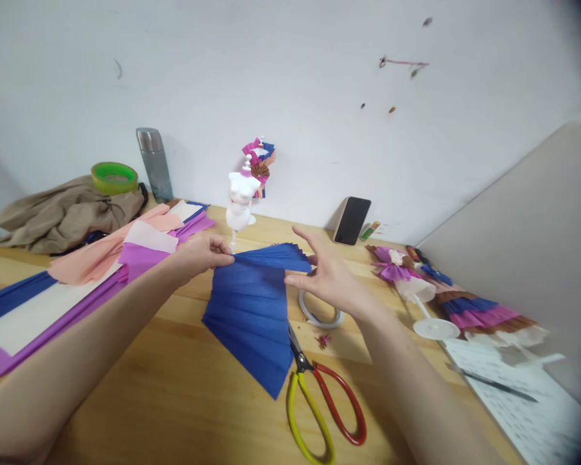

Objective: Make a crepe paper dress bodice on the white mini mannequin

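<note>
My left hand (pixel 206 252) pinches the narrow, gathered end of a pleated blue crepe paper piece (pixel 278 256), which fans out toward the right. Around its wide end, the thumb and fingers of my right hand (pixel 324 271) are spread apart; whether they touch the pleats I cannot tell. Below hangs or lies a larger creased blue crepe paper sheet (pixel 249 313); whether both are one piece is unclear. A small white dress form (pixel 241 194) stands just behind. Scissors (pixel 304 365) with one yellow and one red handle lie partly under the blue paper, beside a tape roll (pixel 322 321).
Crepe paper strips (pixel 91 284) in several colours cover the left, near brown cloth (pixel 72 210), green tape (pixel 115 188) and a flask (pixel 153 165). A phone (pixel 352 221) leans on the wall. Paper-dressed forms (pixel 484 310) lie right, above a printed sheet (pixel 508 400) with a pen (pixel 498 384).
</note>
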`<state>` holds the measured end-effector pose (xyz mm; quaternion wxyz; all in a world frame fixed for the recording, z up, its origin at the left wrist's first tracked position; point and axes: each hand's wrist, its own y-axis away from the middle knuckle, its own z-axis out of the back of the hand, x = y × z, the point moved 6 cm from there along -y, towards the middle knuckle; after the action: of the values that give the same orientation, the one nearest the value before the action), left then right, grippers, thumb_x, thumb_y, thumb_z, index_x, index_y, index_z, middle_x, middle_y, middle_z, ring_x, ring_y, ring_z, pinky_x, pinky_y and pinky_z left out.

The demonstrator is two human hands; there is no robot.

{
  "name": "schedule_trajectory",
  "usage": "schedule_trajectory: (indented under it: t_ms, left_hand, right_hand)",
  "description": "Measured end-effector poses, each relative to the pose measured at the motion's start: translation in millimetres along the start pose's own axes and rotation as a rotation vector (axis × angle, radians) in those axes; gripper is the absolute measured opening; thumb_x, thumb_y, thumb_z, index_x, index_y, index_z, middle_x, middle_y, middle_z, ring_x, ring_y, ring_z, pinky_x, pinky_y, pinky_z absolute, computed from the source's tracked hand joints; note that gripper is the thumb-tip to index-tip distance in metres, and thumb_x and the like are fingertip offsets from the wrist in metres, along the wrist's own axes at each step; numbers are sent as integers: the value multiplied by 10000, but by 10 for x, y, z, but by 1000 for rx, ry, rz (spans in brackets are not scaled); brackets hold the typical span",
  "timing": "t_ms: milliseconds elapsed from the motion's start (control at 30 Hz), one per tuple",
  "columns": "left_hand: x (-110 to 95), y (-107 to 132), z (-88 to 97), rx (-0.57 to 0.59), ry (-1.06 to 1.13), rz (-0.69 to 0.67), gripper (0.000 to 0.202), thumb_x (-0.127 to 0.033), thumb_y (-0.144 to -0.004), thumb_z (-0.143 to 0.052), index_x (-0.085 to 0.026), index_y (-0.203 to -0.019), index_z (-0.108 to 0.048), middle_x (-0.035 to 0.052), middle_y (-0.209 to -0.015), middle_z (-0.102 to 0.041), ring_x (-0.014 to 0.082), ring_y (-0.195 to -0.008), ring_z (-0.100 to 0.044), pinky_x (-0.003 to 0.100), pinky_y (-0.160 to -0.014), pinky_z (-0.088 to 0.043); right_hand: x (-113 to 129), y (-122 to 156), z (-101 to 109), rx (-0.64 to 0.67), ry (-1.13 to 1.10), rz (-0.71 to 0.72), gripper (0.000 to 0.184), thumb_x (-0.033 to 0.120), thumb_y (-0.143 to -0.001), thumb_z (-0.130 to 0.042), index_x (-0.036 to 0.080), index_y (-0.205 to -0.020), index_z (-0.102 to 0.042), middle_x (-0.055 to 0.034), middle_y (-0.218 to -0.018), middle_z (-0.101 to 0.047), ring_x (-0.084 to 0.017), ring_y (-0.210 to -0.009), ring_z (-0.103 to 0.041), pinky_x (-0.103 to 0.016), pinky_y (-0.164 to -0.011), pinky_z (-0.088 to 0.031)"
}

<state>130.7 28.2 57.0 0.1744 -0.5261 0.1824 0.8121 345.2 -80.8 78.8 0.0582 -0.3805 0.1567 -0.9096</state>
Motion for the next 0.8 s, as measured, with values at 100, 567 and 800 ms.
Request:
schedule_trajectory:
  t_ms: [100,567,800]
  left_hand:
    - [-7,2,-19,12,-14,-14,173,-302,-553,-726,-179,-605,-615,-50,-461,-528,79,-448,-431,181,-400,-250]
    - [-29,-33,-23,5,2,-75,134,-269,-591,-724,-177,-603,-627,-51,-461,-531,68,-438,-398,185,-412,-258]
    - [-18,-46,-1,-36,41,-59,147,-234,-612,-738,-170,-605,-606,-59,-451,-506,58,-409,-377,181,-403,-260]
  right_hand:
    - [-25,-14,-18,-16,1,-1,893,426,-697,-825,245,-1473,-423,-168,-1516,-462,-349,-1397,-448,-576,-1130,-384]
    - [-233,-39,-25,29,-342,-232,969,216,-592,-789,279,-1473,-391,-190,-1496,-440,-206,-885,-680,-341,-656,-600]
    - [-173,-25,168,-34,-369,-245,369,142,-647,-598,218,-995,-502,-36,-955,-650,-131,-616,-654,-290,-543,-546]
